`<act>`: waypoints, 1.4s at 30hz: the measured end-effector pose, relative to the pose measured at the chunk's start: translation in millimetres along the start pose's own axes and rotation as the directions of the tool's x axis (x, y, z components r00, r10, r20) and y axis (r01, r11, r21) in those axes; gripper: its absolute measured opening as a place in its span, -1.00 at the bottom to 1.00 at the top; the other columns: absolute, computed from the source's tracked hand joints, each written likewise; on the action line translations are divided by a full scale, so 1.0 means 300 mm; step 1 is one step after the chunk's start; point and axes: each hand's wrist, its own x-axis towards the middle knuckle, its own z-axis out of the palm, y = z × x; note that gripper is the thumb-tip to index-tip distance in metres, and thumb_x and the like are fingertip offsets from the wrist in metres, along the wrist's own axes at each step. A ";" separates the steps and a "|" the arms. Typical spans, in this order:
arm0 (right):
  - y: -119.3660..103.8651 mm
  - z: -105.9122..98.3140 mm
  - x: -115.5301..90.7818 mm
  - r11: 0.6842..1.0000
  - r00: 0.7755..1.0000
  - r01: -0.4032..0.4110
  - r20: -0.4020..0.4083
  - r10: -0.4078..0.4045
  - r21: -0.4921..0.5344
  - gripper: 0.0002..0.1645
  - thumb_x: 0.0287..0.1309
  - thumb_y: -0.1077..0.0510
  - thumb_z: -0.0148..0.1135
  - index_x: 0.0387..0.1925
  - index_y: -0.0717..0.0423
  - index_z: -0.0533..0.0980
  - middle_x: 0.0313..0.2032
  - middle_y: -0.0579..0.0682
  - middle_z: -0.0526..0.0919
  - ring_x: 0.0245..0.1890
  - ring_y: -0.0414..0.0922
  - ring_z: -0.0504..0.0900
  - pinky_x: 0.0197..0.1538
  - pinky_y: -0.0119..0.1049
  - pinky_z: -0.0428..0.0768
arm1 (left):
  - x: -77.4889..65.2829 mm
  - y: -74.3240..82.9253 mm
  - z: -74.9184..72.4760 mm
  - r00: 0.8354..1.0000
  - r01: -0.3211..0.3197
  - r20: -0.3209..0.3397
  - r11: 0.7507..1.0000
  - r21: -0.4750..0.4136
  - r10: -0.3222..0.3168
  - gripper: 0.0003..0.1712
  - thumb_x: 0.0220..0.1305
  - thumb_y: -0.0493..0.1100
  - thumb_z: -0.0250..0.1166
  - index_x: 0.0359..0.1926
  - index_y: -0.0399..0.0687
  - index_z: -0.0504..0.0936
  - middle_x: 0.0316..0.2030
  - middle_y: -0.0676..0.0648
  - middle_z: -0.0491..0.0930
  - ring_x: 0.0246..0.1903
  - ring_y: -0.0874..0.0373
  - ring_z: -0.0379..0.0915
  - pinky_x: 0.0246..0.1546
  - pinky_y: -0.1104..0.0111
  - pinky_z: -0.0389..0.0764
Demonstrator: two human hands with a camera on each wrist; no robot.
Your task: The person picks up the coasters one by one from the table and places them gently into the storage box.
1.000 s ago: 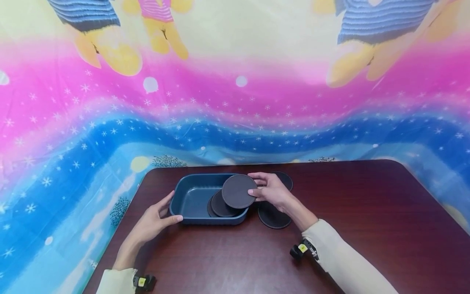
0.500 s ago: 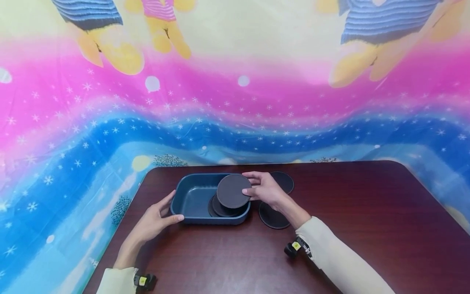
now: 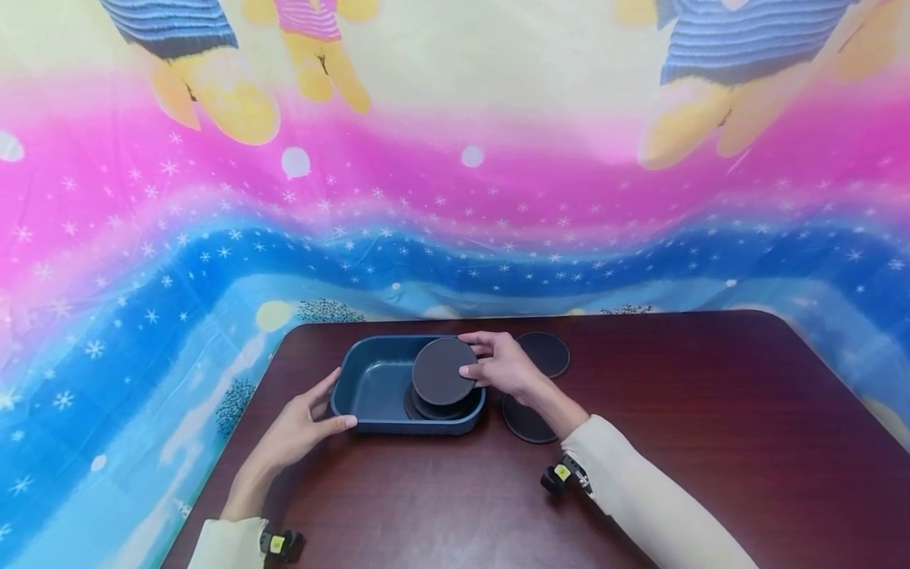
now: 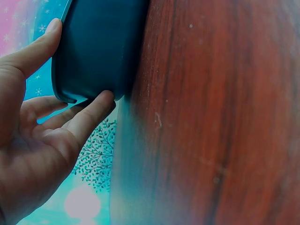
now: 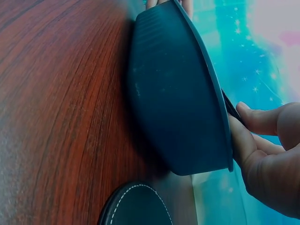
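Note:
My right hand pinches a round dark brown coaster by its right edge, thumb on top. The coaster is held over the right part of a deep teal rectangular box, partly covering other coasters that lie inside. In the right wrist view, the held coaster's thin edge shows at the box's rim. My left hand holds the box at its left end, thumb at the near rim and fingers along the side. The left wrist view has the thumb and fingertips against the box wall.
Two more coasters lie on the brown wooden table right of the box, a far one and a near one; my right hand and forearm partly hide them. A colourful printed cloth hangs behind the table.
My right hand has moved left with the coaster, from the box's right rim to further over its inside. The left hand and the box stay in place.

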 end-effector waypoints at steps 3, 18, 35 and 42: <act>-0.002 0.006 0.004 1.000 1.000 0.002 -0.005 -0.002 -0.020 -0.26 0.37 0.37 0.38 0.53 0.11 0.44 0.23 0.27 0.71 -0.09 -0.08 0.85 -0.02 -0.09 0.84 | 0.001 0.001 0.000 1.000 0.001 0.000 1.000 -0.002 -0.001 0.14 0.40 0.03 0.50 0.75 -0.02 0.00 0.64 -0.35 0.21 0.50 -0.33 0.38 0.24 0.01 0.71; -0.014 0.038 0.003 0.994 1.000 0.013 -0.016 -0.015 -0.113 -0.29 0.33 0.39 0.41 0.47 0.10 0.51 0.17 0.22 0.75 -0.09 -0.06 0.88 -0.07 -0.13 0.85 | -0.002 -0.002 0.001 1.000 0.007 0.002 1.000 0.001 -0.007 0.15 0.40 0.04 0.50 0.75 -0.03 -0.01 0.65 -0.35 0.18 0.51 -0.32 0.36 0.26 0.01 0.70; -0.026 0.063 0.008 0.897 0.996 0.068 -0.015 -0.083 -0.437 -0.33 0.34 0.26 0.47 0.45 0.03 0.55 0.23 0.20 0.72 0.01 -0.06 0.83 0.00 -0.13 0.81 | -0.002 -0.008 0.002 1.000 0.012 0.007 1.000 -0.005 -0.012 0.14 0.41 0.02 0.49 0.75 -0.03 -0.02 0.64 -0.35 0.19 0.54 -0.32 0.31 0.28 0.01 0.69; -0.063 0.051 -0.029 0.762 0.979 0.182 0.042 -0.199 -0.621 -0.32 0.40 0.10 0.45 0.48 0.07 0.52 0.30 0.10 0.71 0.34 0.03 0.68 0.36 0.02 0.66 | -0.001 -0.003 0.003 1.000 0.004 0.000 1.000 0.017 -0.004 0.14 0.41 0.03 0.49 0.75 -0.02 -0.01 0.63 -0.36 0.23 0.51 -0.34 0.35 0.26 0.00 0.70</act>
